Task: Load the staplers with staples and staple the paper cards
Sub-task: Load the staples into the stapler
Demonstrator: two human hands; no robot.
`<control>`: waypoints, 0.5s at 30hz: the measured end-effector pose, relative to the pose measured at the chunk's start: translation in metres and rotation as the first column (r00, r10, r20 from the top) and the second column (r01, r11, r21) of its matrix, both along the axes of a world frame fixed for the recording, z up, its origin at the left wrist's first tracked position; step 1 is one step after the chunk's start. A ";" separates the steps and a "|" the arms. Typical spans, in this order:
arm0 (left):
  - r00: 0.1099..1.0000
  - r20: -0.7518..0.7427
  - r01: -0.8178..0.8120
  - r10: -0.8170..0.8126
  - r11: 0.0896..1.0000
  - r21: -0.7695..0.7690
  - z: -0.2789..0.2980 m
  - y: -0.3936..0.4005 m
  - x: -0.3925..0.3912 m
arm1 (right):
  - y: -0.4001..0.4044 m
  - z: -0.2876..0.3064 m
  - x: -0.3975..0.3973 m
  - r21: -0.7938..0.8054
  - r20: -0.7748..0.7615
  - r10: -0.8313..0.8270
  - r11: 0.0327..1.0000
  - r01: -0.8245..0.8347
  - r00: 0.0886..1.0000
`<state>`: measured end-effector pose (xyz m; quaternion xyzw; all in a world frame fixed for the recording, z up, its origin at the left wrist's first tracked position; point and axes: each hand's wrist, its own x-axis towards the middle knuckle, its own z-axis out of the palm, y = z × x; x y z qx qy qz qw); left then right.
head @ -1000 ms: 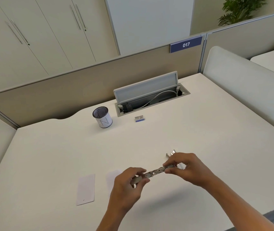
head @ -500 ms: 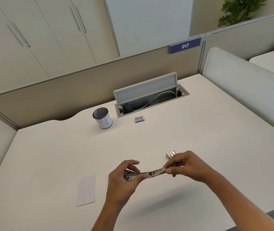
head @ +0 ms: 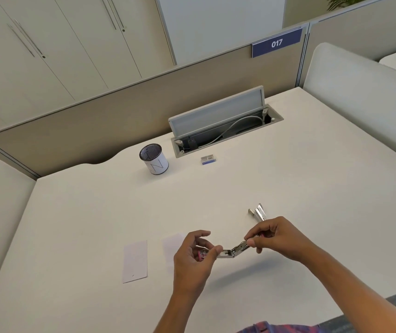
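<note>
A small pink and metal stapler point(head: 233, 251) is held above the desk, folded open at its hinge. My left hand point(head: 195, 258) grips its pink end and my right hand point(head: 273, 236) pinches its other end. A second stapler point(head: 259, 212) lies open on the desk just beyond my right hand. Two white paper cards lie on the desk: one point(head: 135, 261) left of my left hand, the other point(head: 172, 248) partly hidden behind that hand. A small staple box point(head: 208, 159) sits far back near the cable hatch.
A mesh pen cup point(head: 154, 159) stands at the back of the white desk point(head: 312, 188). Behind it an open cable hatch point(head: 223, 123) with its lid raised. Partition panels close off the back and both sides of the desk.
The stapler has bent open at its hinge, from almost straight to a shallow V. My left hand shifted its grip toward the pink end and my right hand rose slightly.
</note>
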<state>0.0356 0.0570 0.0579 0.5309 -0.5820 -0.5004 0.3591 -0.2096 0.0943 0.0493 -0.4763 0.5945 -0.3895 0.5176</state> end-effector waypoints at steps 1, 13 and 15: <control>1.000 0.003 -0.003 0.003 1.000 0.007 -0.001 0.001 0.000 | 0.001 -0.004 0.001 0.008 -0.001 -0.003 1.000 0.004 1.000; 0.997 0.024 0.072 -0.074 0.996 0.061 0.001 -0.018 -0.018 | -0.029 0.001 0.027 -0.016 -0.048 0.037 0.999 -0.038 0.998; 0.996 0.050 0.072 -0.074 0.996 0.044 0.003 -0.021 -0.022 | -0.036 0.006 0.035 -0.041 -0.033 0.029 0.999 -0.031 0.999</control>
